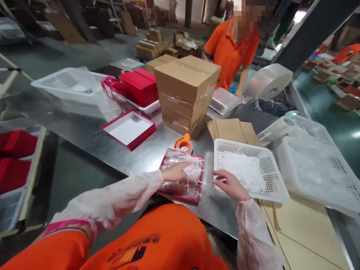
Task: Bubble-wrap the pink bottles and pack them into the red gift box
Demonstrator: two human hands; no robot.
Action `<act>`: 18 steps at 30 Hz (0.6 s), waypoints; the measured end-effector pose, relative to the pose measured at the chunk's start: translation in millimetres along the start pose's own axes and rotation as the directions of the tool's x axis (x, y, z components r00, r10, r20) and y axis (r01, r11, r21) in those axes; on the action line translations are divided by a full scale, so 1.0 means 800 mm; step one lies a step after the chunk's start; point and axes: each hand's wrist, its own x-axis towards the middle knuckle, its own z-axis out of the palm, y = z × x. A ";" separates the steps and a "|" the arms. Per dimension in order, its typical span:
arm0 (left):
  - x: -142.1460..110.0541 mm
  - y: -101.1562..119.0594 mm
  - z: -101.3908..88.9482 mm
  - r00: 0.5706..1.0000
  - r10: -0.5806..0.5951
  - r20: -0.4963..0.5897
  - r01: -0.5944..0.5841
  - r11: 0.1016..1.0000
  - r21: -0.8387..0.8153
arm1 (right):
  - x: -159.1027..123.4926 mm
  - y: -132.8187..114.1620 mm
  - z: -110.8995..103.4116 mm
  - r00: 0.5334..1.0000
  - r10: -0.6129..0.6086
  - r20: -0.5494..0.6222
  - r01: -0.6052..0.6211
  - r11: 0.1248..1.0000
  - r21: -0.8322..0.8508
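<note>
My left hand [174, 171] is over a red box [193, 199] lying close in front of me, its fingers closed on a bunch of white shredded paper [192, 171]. Clear plastic wrapping [177, 189] fills the box, with paper strands trailing over its right rim. My right hand [228, 183] is empty, fingers apart, by the near left corner of a white perforated basket [274, 189] that holds more shredded paper. An orange tape dispenser [184, 142] touches the far edge of the red box. To the far left of it sits a red box lid [142, 134], white inside.
Brown cartons [177, 86] stand mid-table. Behind them a co-worker [234, 48] in orange touches a bubble-wrapped package [224, 100]. Red bags [140, 86] and a white basket [63, 88] are at left; a plastic-filled bin [315, 165] and cardboard sheets [309, 232] are at right.
</note>
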 end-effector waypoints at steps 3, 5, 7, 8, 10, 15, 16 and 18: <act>-0.036 -0.024 0.027 0.996 -0.051 0.075 0.020 0.927 0.374 | 0.007 0.024 0.036 0.990 0.119 0.074 -0.099 0.967 -0.234; -0.053 -0.027 0.033 0.998 -0.039 0.050 0.011 0.881 0.472 | 0.012 0.023 0.066 0.993 0.091 0.079 -0.067 0.963 -0.260; -0.066 -0.028 0.032 1.000 -0.021 -0.009 0.023 0.864 0.503 | 0.014 0.014 0.100 0.998 0.006 0.068 0.013 0.963 -0.268; -0.070 -0.028 0.031 0.999 -0.025 -0.045 0.045 0.857 0.513 | 0.014 0.010 0.116 0.997 -0.040 0.061 0.055 0.957 -0.285; -0.076 -0.034 0.029 0.990 -0.054 -0.131 0.116 0.840 0.530 | 0.016 0.002 0.148 0.992 -0.107 0.063 0.122 0.930 -0.346; -0.090 -0.067 0.038 0.991 -0.083 -0.101 0.126 0.814 0.567 | 0.027 0.009 0.182 0.977 -0.131 0.170 0.205 0.800 -0.564; -0.095 -0.075 0.040 0.995 -0.070 -0.074 0.100 0.821 0.563 | 0.029 0.014 0.178 0.977 -0.119 0.179 0.203 0.776 -0.597; -0.106 -0.089 0.041 0.996 -0.010 -0.085 0.053 0.849 0.526 | 0.032 0.025 0.164 0.978 -0.103 0.179 0.193 0.763 -0.617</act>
